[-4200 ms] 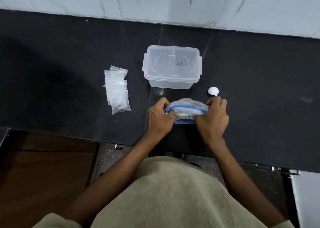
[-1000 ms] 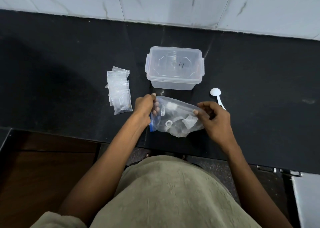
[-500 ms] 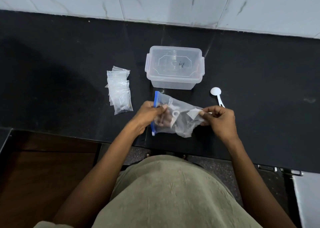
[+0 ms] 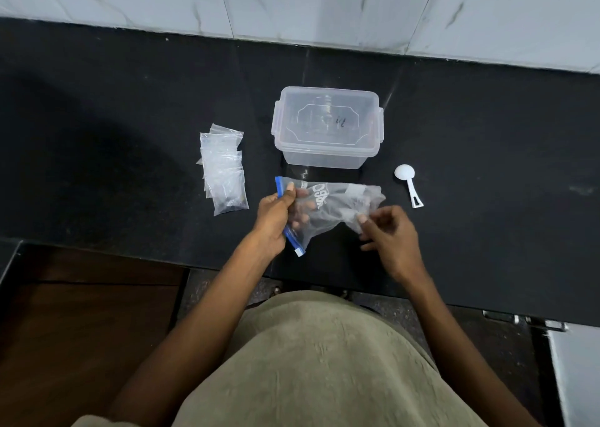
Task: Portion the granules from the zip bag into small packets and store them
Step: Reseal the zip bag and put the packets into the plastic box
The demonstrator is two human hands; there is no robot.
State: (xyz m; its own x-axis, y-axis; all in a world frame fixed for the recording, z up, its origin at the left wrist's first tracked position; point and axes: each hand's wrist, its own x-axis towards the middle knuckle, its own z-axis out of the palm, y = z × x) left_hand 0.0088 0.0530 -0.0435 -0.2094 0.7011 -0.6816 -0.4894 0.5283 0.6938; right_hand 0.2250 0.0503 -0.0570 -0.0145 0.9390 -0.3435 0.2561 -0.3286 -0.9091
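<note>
A clear zip bag (image 4: 334, 209) with a blue zip strip lies sideways over the black counter (image 4: 130, 134), its mouth pointing left. My left hand (image 4: 274, 219) grips the bag at the zip end, with fingers showing through the plastic. At the bag's crumpled right end is my right hand (image 4: 386, 235), thumb and fingers loosely curled and touching the plastic. A stack of small clear packets (image 4: 224, 170) lies to the left. A lidded clear plastic box (image 4: 328, 128) stands behind the bag. A white scoop (image 4: 408, 183) lies to the right.
White marble-look tiles (image 4: 292, 4) rise behind the counter. A brown wooden surface (image 4: 81, 329) sits below the counter's front edge at left. My beige garment (image 4: 308, 361) fills the lower middle of the view.
The bag was turned from mouth-up to lying sideways with the zip end at left. My left hand shifted along the zip strip; my right hand slipped down from a pinch on the right end.
</note>
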